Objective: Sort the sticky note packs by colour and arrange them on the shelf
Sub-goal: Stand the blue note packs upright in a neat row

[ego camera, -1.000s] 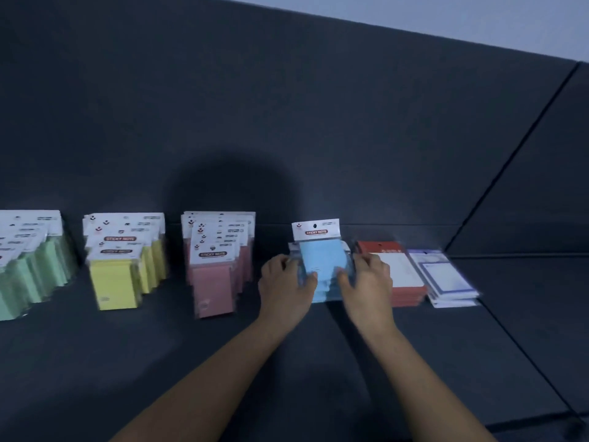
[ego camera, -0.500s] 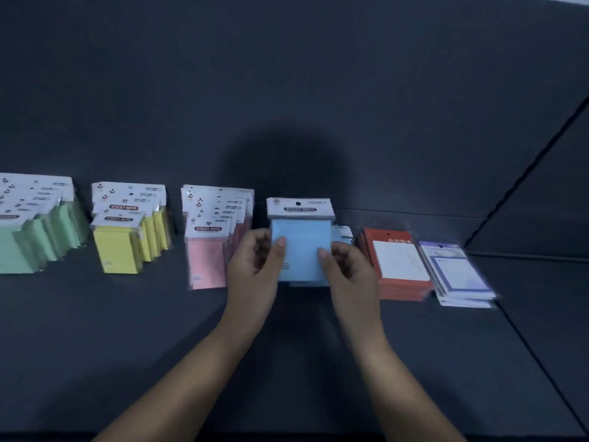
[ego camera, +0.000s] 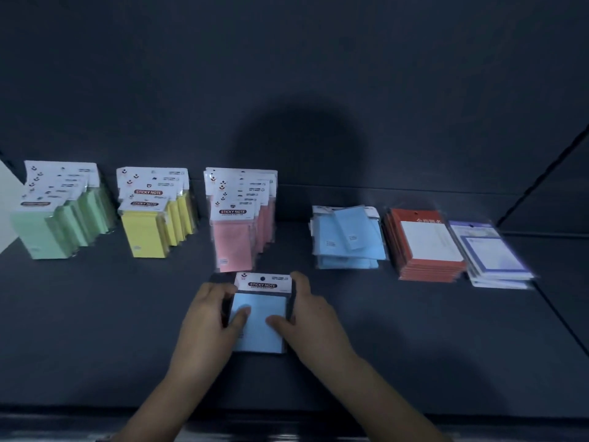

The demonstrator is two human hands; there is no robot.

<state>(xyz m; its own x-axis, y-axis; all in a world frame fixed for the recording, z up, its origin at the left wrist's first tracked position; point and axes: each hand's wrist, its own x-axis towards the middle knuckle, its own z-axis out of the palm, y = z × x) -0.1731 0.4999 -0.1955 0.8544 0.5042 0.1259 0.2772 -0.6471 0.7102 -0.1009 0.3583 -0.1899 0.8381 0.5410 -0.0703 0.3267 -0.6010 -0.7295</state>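
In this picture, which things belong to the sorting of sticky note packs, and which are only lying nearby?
Belong to the job:
blue pack, gripped by the left hand and right hand; flat blue pile; standing green row, yellow row, pink row; shelf.

Only lying nearby:
red stack and purple-edged stack, seemingly another product; white object at the left edge.

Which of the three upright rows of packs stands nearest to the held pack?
The pink row, just behind the held blue pack; the yellow row and green row stand farther left.
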